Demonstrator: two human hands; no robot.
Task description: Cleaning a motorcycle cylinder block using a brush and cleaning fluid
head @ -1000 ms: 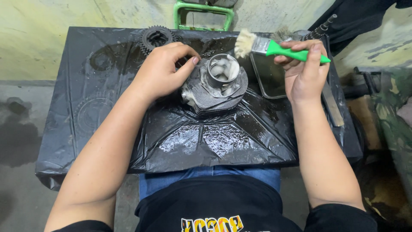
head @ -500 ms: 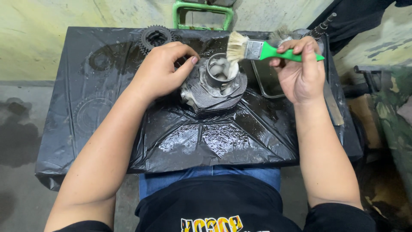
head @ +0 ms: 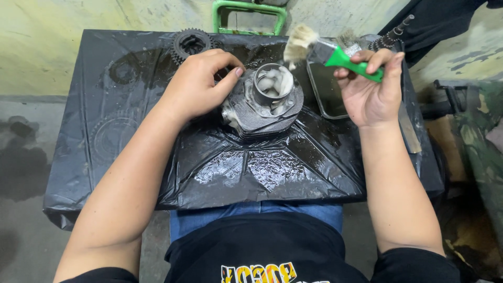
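From the head camera, looking straight down: a low table is wrapped in a black plastic sheet (head: 131,173), wet and glossy, creased towards the near edge; in the middle of it sits a grey finned engine cylinder (head: 264,107), its open bore facing up and holding pale foam. The left hand (head: 196,84) lies on the cylinder's left side, fingers curled over the top fins and the thumb pressed against the rim of the bore; the hand is closed round the part, steadying it on the sheet. The right hand (head: 372,89) is raised just to the right of the cylinder, wrapped firmly round the green handle of a paintbrush (head: 335,52); the brush lies nearly level, its pale, wet bristles pointing left and hanging just above the far right edge of the bore; whether the bristles touch the metal I cannot tell. Under the brush, beside the cylinder, stands a shallow metal tray (head: 327,91), dark inside. At the far left of the sheet lies a black toothed sprocket (head: 191,43); round outlines of other gears show under the plastic nearer the left edge. Beyond the table a green metal frame (head: 249,9) stands against the stained wall; a flat metal blade (head: 407,131) rests along the right edge of the sheet.
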